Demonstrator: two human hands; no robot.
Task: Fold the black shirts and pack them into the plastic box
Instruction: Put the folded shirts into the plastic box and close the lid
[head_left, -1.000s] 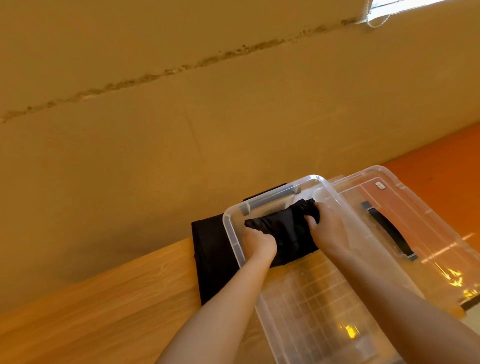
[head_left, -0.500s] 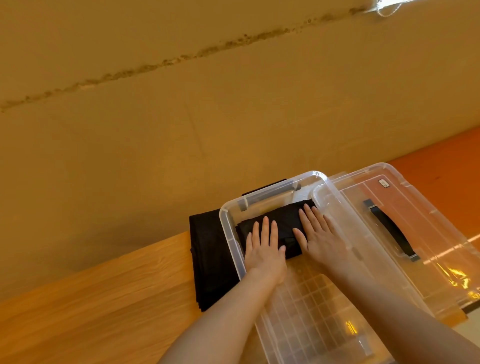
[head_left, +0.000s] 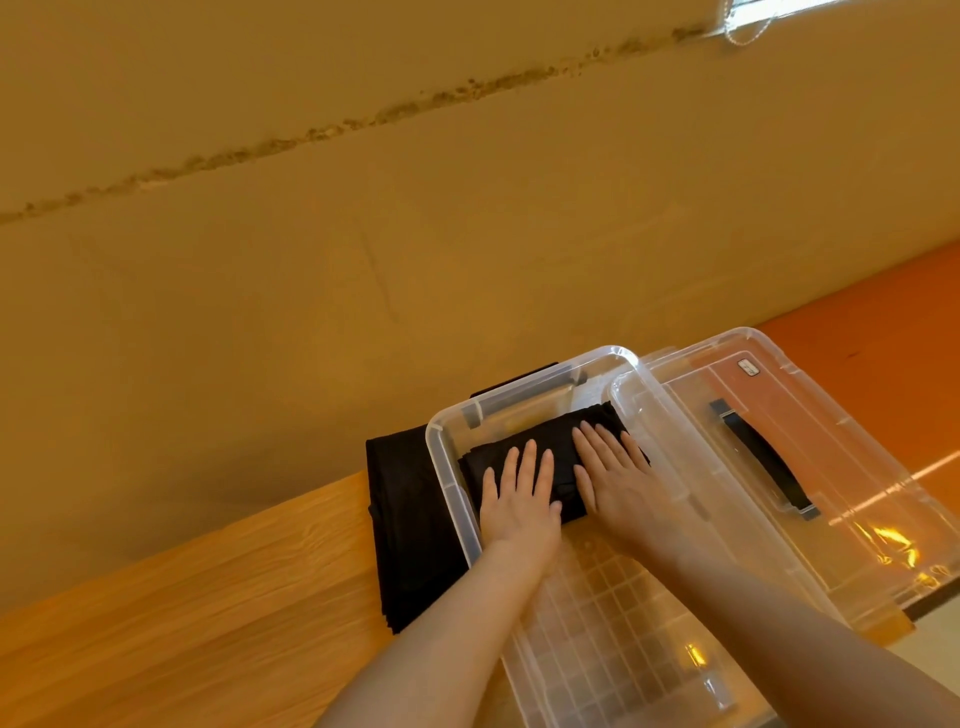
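A clear plastic box (head_left: 448, 483) stands on the wooden table. At its far end lies a folded black shirt (head_left: 556, 441). My left hand (head_left: 519, 499) lies flat on the shirt's left part with straight fingers. My right hand (head_left: 615, 475) presses flat on its right part, fingers spread. A stack of folded black shirts (head_left: 402, 525) lies on the table just left of the box, partly hidden behind its wall.
The box's clear lid (head_left: 810, 457) with a black handle (head_left: 763, 457) leans against the box's right side. A beige wall rises right behind the wooden table (head_left: 182, 623). An orange surface (head_left: 893, 312) shows at the far right.
One second ago both hands gripped the shirt while lowering it into the box. They have since opened flat and press it down; little has moved in the last half second.
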